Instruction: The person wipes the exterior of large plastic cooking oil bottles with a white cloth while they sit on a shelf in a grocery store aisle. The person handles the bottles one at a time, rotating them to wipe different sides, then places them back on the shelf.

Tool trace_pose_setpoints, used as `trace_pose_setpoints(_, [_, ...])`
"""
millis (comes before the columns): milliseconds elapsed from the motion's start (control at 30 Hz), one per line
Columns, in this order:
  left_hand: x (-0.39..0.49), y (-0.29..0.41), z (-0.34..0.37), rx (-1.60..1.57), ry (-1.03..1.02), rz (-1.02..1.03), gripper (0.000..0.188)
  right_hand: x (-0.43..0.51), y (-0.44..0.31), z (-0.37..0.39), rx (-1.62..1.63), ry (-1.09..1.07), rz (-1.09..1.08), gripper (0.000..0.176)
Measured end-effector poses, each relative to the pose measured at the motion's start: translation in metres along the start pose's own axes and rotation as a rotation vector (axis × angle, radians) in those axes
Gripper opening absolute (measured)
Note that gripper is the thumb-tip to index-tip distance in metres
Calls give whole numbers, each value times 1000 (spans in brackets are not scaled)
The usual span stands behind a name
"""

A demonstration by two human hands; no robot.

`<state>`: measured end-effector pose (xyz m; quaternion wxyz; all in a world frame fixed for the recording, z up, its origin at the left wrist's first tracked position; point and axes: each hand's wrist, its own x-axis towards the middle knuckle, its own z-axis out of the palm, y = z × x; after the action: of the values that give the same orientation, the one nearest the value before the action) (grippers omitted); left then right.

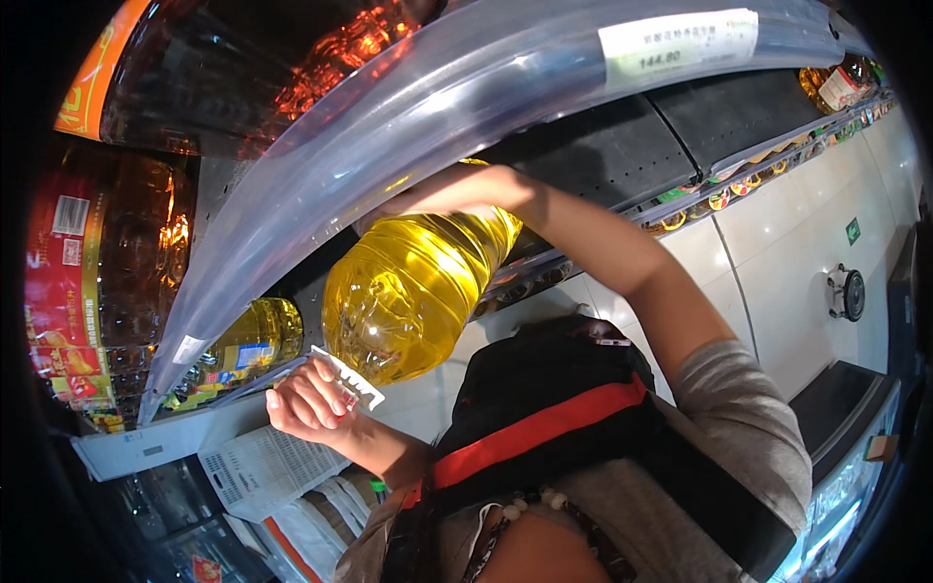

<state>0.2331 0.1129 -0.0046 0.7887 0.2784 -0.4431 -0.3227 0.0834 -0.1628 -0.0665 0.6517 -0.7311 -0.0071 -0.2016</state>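
A large clear plastic bottle of yellow cooking oil (419,284) is tilted, its base facing me, in front of a dark shelf. My right hand (463,191) grips it from above, around the upper part. The fingertips are partly hidden behind the clear shelf-edge strip. In my left hand (310,404), just below the bottle's base, is a small flat plastic piece (358,379) with a white toothed edge and some red on it. I cannot tell exactly what this piece is, or whether it touches the bottle.
A clear shelf-edge strip (452,102) with a price label (678,44) curves above my hands. Dark bottles with red labels (65,270) stand at left; another yellow oil bottle (255,339) is lower down. A black bag (554,372) hangs before my chest, over the tiled floor (787,240).
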Motion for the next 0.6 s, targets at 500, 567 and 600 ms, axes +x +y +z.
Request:
trace_pose_setpoints(500, [5,1,-4,164,-426,131,47,-69,30,10,-759,421,-62,38])
trace_pose_setpoints(567, [10,1,0,189,-475,117,48,-31,30,-12,-448,238,214,40])
trace_pose_setpoints(600, [11,-2,2,152,-450,119,50,-14,34,-24,-290,139,359,42])
